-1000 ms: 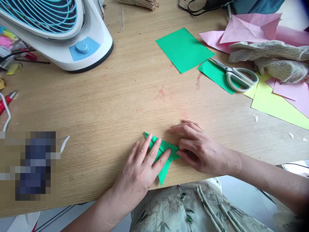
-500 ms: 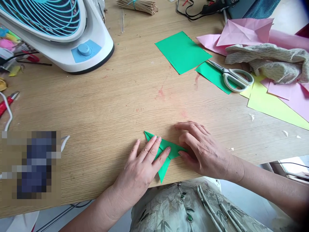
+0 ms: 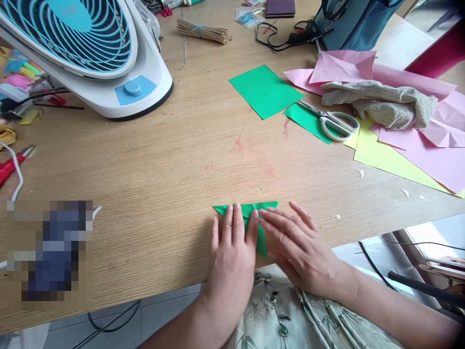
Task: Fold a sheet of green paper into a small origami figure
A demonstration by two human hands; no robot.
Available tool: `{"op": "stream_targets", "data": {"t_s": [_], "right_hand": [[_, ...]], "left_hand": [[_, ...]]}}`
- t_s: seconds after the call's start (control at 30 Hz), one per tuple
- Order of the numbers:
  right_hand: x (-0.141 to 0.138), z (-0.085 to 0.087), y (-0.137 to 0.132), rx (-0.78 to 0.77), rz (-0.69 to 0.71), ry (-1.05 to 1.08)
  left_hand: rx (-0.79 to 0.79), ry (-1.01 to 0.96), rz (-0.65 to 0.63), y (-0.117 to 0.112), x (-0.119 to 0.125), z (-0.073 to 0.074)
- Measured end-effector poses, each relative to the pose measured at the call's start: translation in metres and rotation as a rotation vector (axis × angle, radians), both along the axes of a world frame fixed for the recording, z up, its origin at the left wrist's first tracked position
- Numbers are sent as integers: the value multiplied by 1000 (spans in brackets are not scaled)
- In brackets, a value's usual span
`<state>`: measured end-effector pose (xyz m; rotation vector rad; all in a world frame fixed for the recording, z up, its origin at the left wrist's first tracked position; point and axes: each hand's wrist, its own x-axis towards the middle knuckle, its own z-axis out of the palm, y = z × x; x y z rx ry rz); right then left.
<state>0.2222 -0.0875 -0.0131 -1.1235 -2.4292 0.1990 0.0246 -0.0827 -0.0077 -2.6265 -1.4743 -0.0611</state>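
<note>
A folded piece of green paper lies flat on the wooden table near its front edge, with pointed corners at left and right and one pointing toward me. My left hand rests on it, fingers stretched out and pressing it down. The fingers of my right hand are extended too; their tips touch the paper's right part, and its thumb is partly hidden. Both hands cover much of the folded middle.
A square green sheet and scissors lie ahead to the right, beside pink paper, yellow paper and a crumpled grey cloth. At the far left stands a fan; a bundle of thin sticks lies beyond.
The green paper has turned so its long edge runs nearly level. My right hand has gone from pinching at its right corner to lying with fingers extended on it. The view has shifted slightly.
</note>
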Motion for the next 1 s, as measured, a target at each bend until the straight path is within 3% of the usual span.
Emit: {"op": "stream_targets", "data": {"t_s": [0.07, 0.17, 0.43, 0.77, 0.83, 1.0], "right_hand": [[-7, -4, -3, -15, 50, -42], [-14, -9, -4, -32, 55, -102], [-25, -17, -12, 4, -76, -146], [-37, 0, -26, -29, -306, -280], [-36, 8, -24, -43, -290, -248], [-38, 14, -5, -107, -42, -84]], "left_hand": [[-25, -12, 88, -7, 16, 1], [-27, -4, 119, -10, 26, 1], [19, -2, 83, -6, 17, -5], [-41, 24, 58, -6, 13, 0], [-22, 10, 50, -7, 13, -2], [88, -87, 10, -10, 12, -7]]}}
